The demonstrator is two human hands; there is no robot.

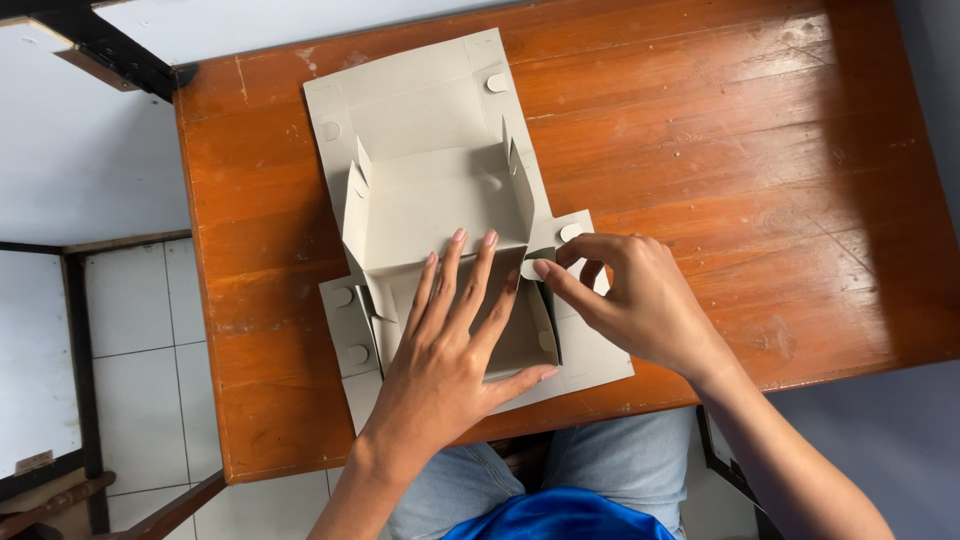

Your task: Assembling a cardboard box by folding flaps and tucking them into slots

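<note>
A flat grey cardboard box blank [420, 130] lies partly folded on a brown wooden table [740, 160]. Its side walls stand up around the middle panel, and round tabs show along the edges. My left hand [450, 350] lies flat with spread fingers on the near panel, pressing it down. My right hand [630, 300] pinches a small tab flap at the box's right side between thumb and forefinger.
The table's left edge [200, 300] drops to a white tiled floor [130, 350]. A dark wooden frame [110, 50] stands at the upper left. My lap in blue jeans [620, 460] sits under the near edge. The right half of the table holds nothing.
</note>
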